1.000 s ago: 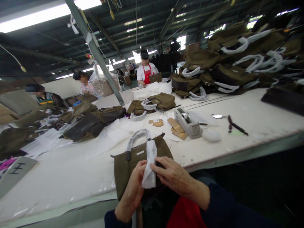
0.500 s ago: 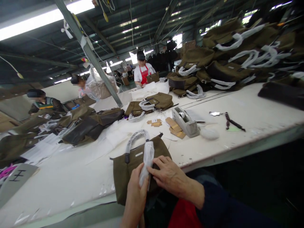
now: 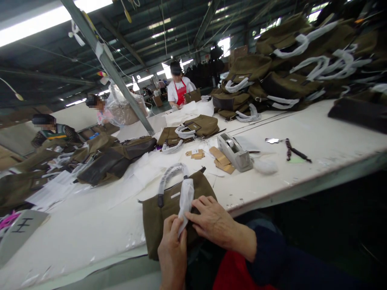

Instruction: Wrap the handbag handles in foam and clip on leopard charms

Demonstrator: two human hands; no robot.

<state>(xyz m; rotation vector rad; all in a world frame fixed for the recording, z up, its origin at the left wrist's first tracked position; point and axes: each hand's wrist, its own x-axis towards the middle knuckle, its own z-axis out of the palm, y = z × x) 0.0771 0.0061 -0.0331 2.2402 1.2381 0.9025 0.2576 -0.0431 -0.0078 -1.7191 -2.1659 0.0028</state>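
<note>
An olive bag [image 3: 154,225] lies at the near edge of the white table, partly over the edge. Its handle [image 3: 171,174] arches up in clear wrap. A white wrapping strip [image 3: 186,195] runs down the bag's front. My left hand [image 3: 173,245] pinches the lower end of this strip between thumb and fingers. To its right, my right hand [image 3: 213,221] rests against the bag, its thumb and fingers pressed on the strip's right side. The palms hide the bag's lower right part.
A grey tape dispenser [image 3: 237,155] and brown tags [image 3: 222,160] lie beyond the bag. Olive bags are piled at the back right [image 3: 250,68] and left [image 3: 102,161]. A metal post [image 3: 111,68] rises behind. A person in a red apron [image 3: 180,92] stands across the table.
My left hand has shifted slightly down the strip, with its fingers now more curled around the lower end. The view has moved a little.
</note>
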